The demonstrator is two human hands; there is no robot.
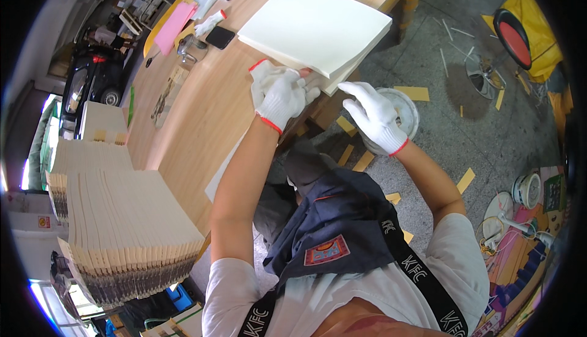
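Note:
My left hand [282, 97], in a white knit glove with a red cuff, is at the table's near edge beside a stack of large white sheets [312, 28]. Its fingers are bent over another white glove [262, 75], whose red rim sticks out on the far side. One bare fingertip shows by the sheets. My right hand [374, 116], gloved the same way, hovers off the stack's near right corner. Its fingers are stretched out and nothing is in them.
A phone [220, 37], a glass jar [194, 48], pink paper [174, 26] and a loose glove [210, 23] lie across the wooden table [183, 135]. Thick bound stacks [122, 215] stand at left. Below my right hand is a white bucket [411, 123]; offcuts litter the floor.

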